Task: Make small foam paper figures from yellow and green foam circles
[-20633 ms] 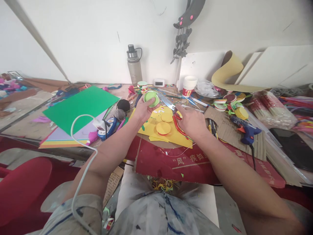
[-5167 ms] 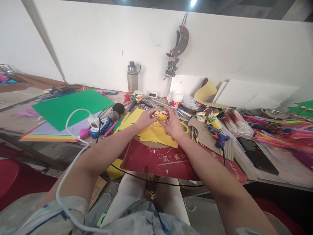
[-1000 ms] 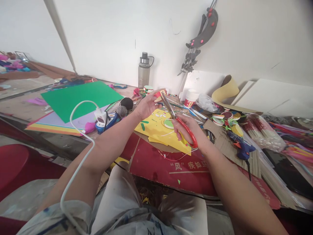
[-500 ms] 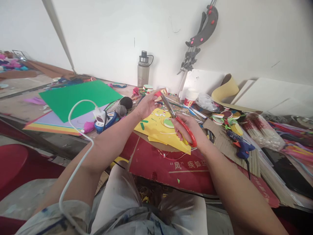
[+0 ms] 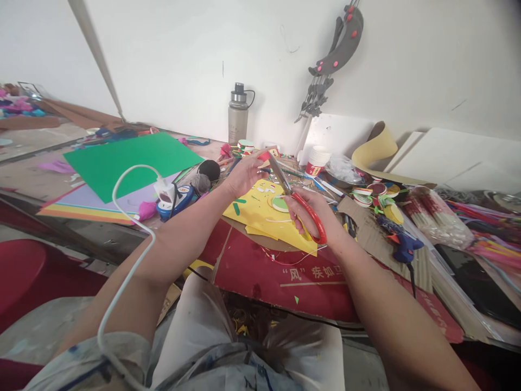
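My right hand (image 5: 311,209) is closed round the red handles of a pair of scissors (image 5: 280,175), whose blades point up and away to the left. At the blade tips is a small red paper piece (image 5: 264,156), pinched in the fingers of my left hand (image 5: 246,175). Both hands are raised above yellow paper sheets (image 5: 264,217) scattered with small white scraps and green strips. A round green-and-white piece (image 5: 280,204) lies on the yellow paper beside my right hand.
Behind stand a grey bottle (image 5: 238,117) and stacked paper cups (image 5: 317,162). Green card (image 5: 134,163) lies at left, near a white plug with a cable (image 5: 165,190). To the right are a blue glue gun (image 5: 407,247) and a black phone (image 5: 476,282). Red cardboard (image 5: 260,271) covers the front edge.
Almost nothing differs. The scissor blades look slightly more closed near the red paper, and the whole view has shifted a little.
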Demonstrator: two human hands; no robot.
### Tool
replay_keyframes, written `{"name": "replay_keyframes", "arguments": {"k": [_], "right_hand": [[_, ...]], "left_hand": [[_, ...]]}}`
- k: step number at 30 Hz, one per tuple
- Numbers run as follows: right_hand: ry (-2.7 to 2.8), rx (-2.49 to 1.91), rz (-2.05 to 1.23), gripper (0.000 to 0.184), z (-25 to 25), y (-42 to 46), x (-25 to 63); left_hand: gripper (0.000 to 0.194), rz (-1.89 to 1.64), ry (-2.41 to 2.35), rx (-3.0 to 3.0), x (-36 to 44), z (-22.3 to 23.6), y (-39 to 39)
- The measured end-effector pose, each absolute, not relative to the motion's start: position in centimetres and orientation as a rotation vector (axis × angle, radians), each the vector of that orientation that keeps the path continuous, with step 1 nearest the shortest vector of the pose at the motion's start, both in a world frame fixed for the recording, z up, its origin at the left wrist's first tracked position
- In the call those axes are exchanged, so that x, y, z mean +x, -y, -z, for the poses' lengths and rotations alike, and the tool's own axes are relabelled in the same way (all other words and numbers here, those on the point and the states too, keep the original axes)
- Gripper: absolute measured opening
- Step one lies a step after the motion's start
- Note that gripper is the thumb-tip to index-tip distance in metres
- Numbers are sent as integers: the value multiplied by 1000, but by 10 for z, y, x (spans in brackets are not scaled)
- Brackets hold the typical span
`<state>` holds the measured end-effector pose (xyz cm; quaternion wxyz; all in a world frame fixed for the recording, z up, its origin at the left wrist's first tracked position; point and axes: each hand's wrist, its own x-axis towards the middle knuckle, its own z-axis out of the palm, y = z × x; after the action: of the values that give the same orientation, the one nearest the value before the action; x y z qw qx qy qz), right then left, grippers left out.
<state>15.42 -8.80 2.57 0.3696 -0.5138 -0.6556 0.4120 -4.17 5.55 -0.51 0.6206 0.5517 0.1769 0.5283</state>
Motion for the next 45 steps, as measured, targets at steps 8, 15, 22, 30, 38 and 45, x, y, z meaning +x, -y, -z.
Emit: {"name": "replay_keyframes", "arguments": {"k": [8,15,22,30,38,45], "right_hand": [[1710,-1322,-1007,39,-23,86,154],[1683,-1366,-1015,24,-21,85,151],[1823,-1287,-830,39,-14,82,153],[1899,-1288,-768,48,-12,80,155],[1974,-1184,-721,53,-11,77,159],[1960,-1184,-882,58,-28,89,160]], "left_hand": [[54,-1218,-413,1299,-42,9,-59],[53,-1205,-394,1302,-42,10,-57],[52,-1231,-367,1305,-41,10,-52],[46,-1266,-360,1272,-41,8,-52],[47,-1290,-402,1186,-42,4,-53],[44,-1298,-396,1141,-45,5,-58]]}}
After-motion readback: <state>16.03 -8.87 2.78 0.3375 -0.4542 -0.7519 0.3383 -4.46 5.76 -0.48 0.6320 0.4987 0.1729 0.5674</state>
